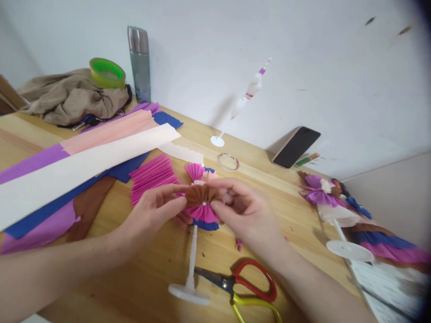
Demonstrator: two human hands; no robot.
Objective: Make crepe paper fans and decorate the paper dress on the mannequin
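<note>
My left hand (153, 211) and my right hand (240, 208) both pinch a small paper doll (202, 202) between them, fingers closed on it. The doll wears layered pleated crepe-paper skirts: brown on top, then pink, then blue. It is fixed on a white plastic stand (190, 287) whose round foot points toward me above the wooden table (148, 278). A folded pink pleated paper piece (151, 177) lies just behind my left hand.
Red and yellow-green scissors (245, 287) lie near the front. Long crepe-paper strips (67, 170) cover the left. Farther back are a tape roll (228, 161), another doll stand (242, 101), a phone (296, 146), a flask (139, 63), cloth with a green ring (107, 72). Finished dolls (340, 206) lie right.
</note>
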